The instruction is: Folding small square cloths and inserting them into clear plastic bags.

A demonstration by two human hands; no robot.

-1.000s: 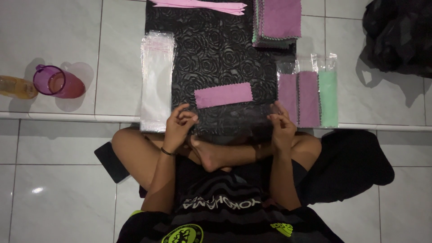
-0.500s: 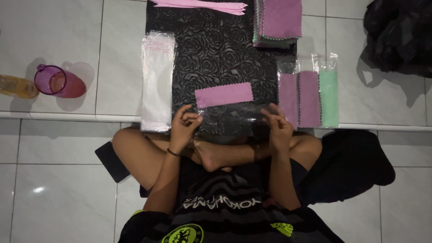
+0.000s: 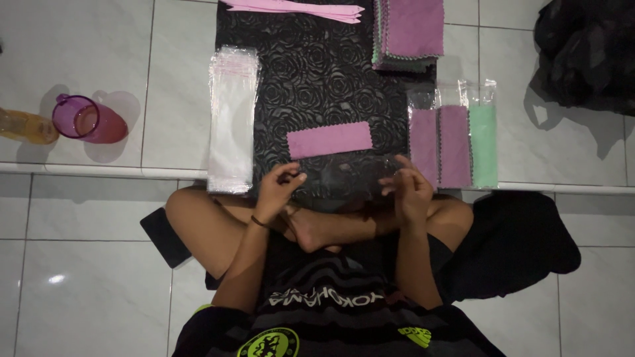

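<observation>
**Bagging cloths: 3 packed, one sleeve in hand**

While both hands hold a clear plastic sleeve [image 3: 350, 173] stretched between them at the near edge of the black rose-pattern mat [image 3: 317, 79], the folded pink cloth [image 3: 329, 139] lies just beyond it on the mat, not yet inside.

Progress, judged from layout: 3 bagged cloths [image 3: 454, 139] (2 pink, 1 green) sit side by side on the R, so that part's done. Left: the pink cloth on the mat, plus the stack of unfolded cloths [image 3: 410, 32] at top R. Stack of empty sleeves [image 3: 231, 119] along the mat's L edge looks thick, so likely early-to-mid run.

Pose: person sits cross-legged on the tile floor, forearms angled inward over the legs.
- left hand [image 3: 278, 190]: thumb + index pinching the sleeve's L end, other fingers curled.
- right hand [image 3: 411, 192]: fingers bent at the sleeve's R end, prob. pinching the opening; exact grip hard to tell, film is see-through.

Off to the side: purple cup [image 3: 86, 120], pink strips [image 3: 297, 8] at top.
</observation>
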